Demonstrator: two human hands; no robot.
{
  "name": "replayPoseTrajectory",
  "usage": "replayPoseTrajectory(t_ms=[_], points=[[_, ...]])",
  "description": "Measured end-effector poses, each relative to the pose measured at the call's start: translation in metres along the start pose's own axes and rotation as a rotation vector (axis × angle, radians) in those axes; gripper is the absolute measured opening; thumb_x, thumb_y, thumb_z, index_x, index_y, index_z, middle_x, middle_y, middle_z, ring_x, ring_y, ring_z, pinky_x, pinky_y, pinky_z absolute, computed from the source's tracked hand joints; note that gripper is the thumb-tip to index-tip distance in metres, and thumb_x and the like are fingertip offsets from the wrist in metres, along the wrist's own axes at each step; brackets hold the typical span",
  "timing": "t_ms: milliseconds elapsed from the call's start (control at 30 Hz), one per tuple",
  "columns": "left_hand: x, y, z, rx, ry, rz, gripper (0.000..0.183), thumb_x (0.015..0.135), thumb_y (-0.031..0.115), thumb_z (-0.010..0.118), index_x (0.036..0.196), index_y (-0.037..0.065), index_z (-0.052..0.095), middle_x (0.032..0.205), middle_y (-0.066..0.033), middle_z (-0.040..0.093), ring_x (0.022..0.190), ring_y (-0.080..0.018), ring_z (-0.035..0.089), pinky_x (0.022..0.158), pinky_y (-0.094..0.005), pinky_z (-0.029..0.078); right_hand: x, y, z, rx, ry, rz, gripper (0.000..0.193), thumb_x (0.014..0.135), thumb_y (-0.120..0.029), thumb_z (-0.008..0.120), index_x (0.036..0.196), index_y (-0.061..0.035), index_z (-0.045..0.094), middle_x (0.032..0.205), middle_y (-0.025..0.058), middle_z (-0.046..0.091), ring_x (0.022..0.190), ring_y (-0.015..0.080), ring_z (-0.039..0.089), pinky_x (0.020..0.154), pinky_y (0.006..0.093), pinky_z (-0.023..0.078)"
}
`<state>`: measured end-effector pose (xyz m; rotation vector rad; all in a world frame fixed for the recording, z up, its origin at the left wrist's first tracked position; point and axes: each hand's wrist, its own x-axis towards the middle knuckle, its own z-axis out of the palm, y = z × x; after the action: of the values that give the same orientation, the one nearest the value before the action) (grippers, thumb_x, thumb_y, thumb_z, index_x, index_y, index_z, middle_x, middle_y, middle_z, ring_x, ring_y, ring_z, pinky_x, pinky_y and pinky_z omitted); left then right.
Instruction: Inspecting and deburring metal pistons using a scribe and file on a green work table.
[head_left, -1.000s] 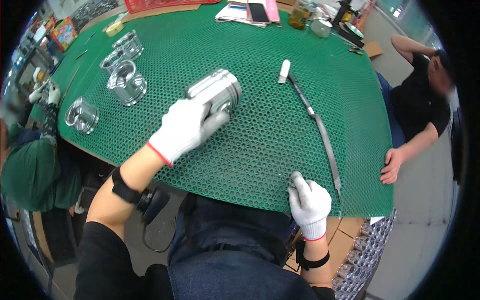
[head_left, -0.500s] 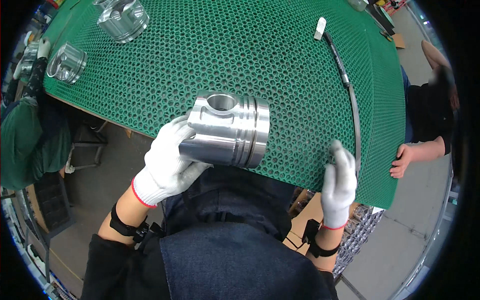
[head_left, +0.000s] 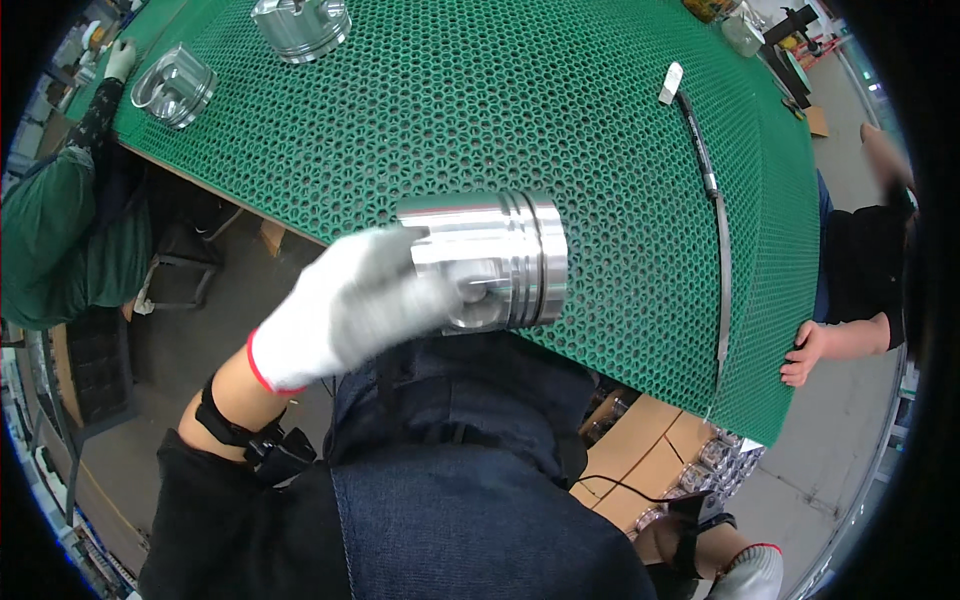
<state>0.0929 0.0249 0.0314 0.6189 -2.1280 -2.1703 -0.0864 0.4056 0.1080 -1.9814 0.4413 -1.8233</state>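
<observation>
A shiny metal piston lies on its side at the near edge of the green mat, its ring grooves to the right. Its pin bore now faces toward me. My left hand, in a white knitted glove, grips the piston's left end; its fingers reach over the near side and are smeared by motion. My right hand, also gloved, hangs low at the bottom right edge, away from the mat. Only its cuff and back show; the fingers are out of the picture.
Two more pistons, one at the left and one at the far edge, stand on the green mat. A black marker, a white block and a thin strip lie right. A co-worker's hand touches the right edge.
The piston has turned, bringing its bore from the top to my side. My left hand has shifted over its near side. My right hand has dropped from the mat to the bottom right.
</observation>
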Motion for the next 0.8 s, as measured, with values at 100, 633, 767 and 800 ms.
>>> replayPoseTrajectory(t_ms=[100,633,767,800], points=[[0.004,-0.024,-0.004,-0.625,0.059,0.089,0.054,0.102,0.038,0.05,0.131,-0.008,0.053,0.122,-0.0142,0.064,0.109,-0.0204,0.063,0.094,-0.0311,0.05,0.001,0.001,0.001,-0.077,0.085,-0.024,0.025,0.098,-0.017,0.046,0.087,-0.0104,0.068,0.076,0.0082,0.067,0.059,0.018,0.065,0.05,0.0321,0.054],[0.019,-0.044,0.01,0.01,0.329,0.456,0.037,0.095,0.019,0.062,0.126,-0.001,0.057,0.113,-0.0148,0.068,0.106,-0.0215,0.064,0.091,-0.0344,0.049,-0.013,0.104,-0.035,-0.383,0.896,0.302,0.025,0.099,-0.019,0.047,0.089,-0.0082,0.068,0.08,0.0099,0.068,0.064,0.0186,0.066,0.054,0.035,0.054],[0.034,-0.002,-0.007,0.675,0.251,0.576,0.027,0.085,0.02,0.07,0.108,0.006,0.069,0.094,-0.0138,0.069,0.083,-0.0334,0.067,0.075,-0.0404,0.055,-0.006,0.109,-0.035,-0.389,0.928,0.338,0.025,0.099,-0.019,0.047,0.09,-0.0076,0.068,0.081,0.0104,0.068,0.065,0.0187,0.066,0.055,0.0358,0.054],[0.031,0.006,-0.003,0.69,0.265,0.546,0.027,0.085,0.02,0.07,0.108,0.006,0.069,0.094,-0.0138,0.069,0.083,-0.0334,0.067,0.075,-0.0404,0.055,-0.015,0.116,-0.039,-0.329,0.918,0.333,0.025,0.099,-0.019,0.047,0.09,-0.0075,0.068,0.082,0.0105,0.068,0.065,0.0188,0.066,0.055,0.036,0.054]])
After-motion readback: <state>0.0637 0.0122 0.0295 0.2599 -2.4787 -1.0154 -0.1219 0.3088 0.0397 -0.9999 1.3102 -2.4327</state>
